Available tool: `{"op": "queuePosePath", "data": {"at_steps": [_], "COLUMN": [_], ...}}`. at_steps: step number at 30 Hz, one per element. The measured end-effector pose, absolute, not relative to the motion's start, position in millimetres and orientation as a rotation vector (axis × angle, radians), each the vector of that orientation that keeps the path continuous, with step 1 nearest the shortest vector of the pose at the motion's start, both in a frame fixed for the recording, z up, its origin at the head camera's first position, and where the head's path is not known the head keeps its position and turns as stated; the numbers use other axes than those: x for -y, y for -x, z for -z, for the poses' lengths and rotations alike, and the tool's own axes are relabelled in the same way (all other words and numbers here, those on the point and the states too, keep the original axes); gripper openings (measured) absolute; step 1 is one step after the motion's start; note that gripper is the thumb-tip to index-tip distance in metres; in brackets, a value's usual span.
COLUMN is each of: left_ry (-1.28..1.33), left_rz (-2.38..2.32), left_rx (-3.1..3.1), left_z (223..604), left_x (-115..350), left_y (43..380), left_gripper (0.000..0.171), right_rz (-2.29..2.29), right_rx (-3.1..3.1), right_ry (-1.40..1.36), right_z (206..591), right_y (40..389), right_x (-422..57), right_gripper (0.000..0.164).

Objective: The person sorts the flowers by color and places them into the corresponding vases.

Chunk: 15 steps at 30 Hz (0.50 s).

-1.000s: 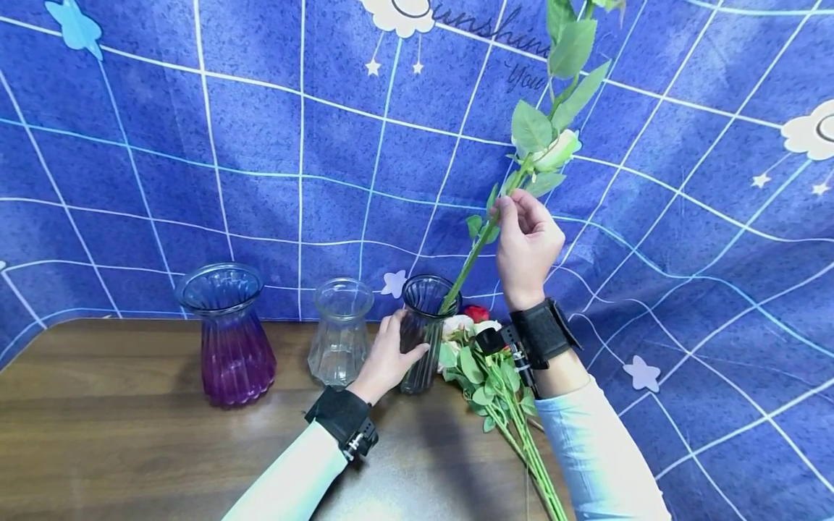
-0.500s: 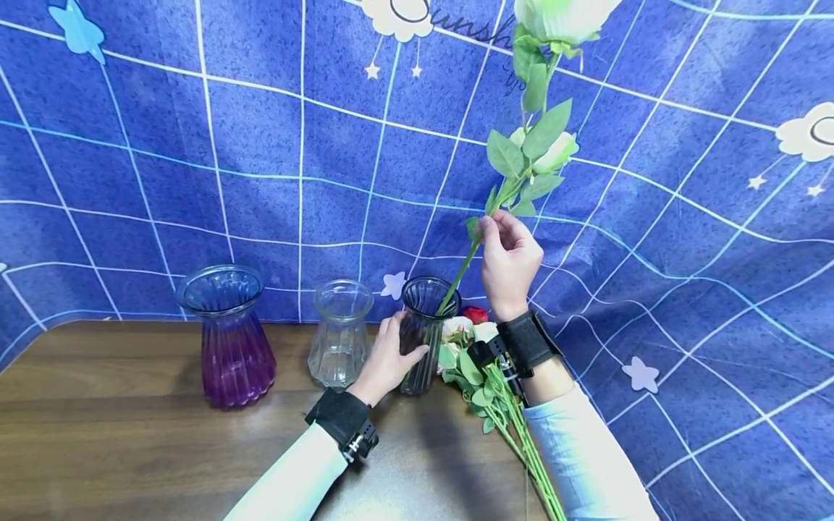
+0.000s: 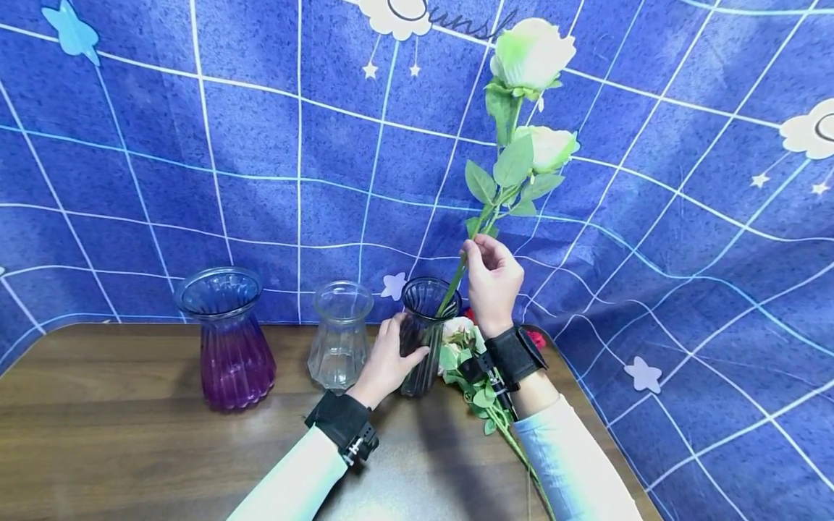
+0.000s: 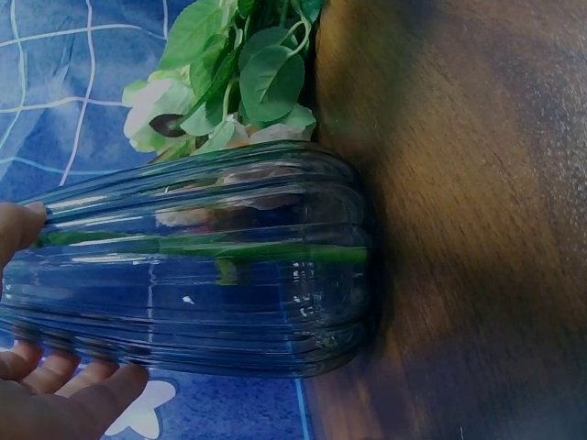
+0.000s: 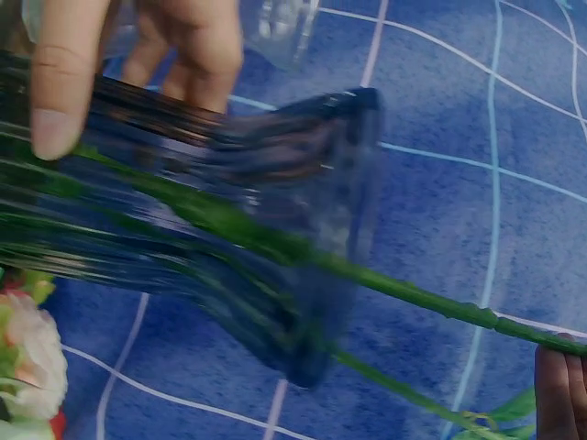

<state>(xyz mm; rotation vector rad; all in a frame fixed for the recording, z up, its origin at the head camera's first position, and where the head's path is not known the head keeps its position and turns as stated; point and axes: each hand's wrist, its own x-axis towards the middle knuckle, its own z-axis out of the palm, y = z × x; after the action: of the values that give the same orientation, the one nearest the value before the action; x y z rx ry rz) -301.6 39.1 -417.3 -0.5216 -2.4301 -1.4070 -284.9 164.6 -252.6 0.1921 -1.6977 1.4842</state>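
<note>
A dark, ribbed glass vase [image 3: 423, 354] stands upright on the table, and my left hand [image 3: 383, 362] grips its side with thumb and fingers apart around it. With thumb and fingertips my right hand [image 3: 494, 282] pinches the green stem of a white-green rose [image 3: 531, 58] above the vase. That stem slants down through the rim; in the left wrist view a green stem [image 4: 229, 247] runs inside almost to the base. Just below the held bloom is a second white-green rose [image 3: 547, 148]. Two stems enter the vase mouth [image 5: 353, 229] in the right wrist view, which is blurred.
Left of the dark vase stand a clear glass vase [image 3: 339, 347] and a larger blue-to-purple vase [image 3: 236, 354]. White and red flowers with leafy green stems [image 3: 485, 398] lie to the right, partly under my right forearm. A blue patterned cloth [image 3: 260, 130] hangs behind the wooden table [image 3: 130, 449].
My right hand has moved down and left, lowering the rose stem farther into the vase; its bloom has come into view. The left hand and vase have stayed put.
</note>
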Motion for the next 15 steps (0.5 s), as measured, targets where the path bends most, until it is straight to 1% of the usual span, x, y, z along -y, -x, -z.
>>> {"op": "queuePosePath", "data": {"at_steps": [3,8,15], "left_ry": [0.515,0.51,0.512], "left_rz": [1.41,1.396,1.409], "left_rx": [2.432,2.432,2.432], "left_z": [417,416,418], "left_x": [-39,-40,-41], "left_y": [302,301,301], "left_gripper": [0.071,0.071,0.071], "right_rz": [-1.48,-1.533,-1.525], "right_rx": [1.724,1.72,1.735], "right_ry": [-0.172,-0.174,-0.152], "right_z": [259,284,303], "right_y": [283,300,305], "right_x": [-164,-171,-173], "right_gripper": [0.018,0.019,0.017]}}
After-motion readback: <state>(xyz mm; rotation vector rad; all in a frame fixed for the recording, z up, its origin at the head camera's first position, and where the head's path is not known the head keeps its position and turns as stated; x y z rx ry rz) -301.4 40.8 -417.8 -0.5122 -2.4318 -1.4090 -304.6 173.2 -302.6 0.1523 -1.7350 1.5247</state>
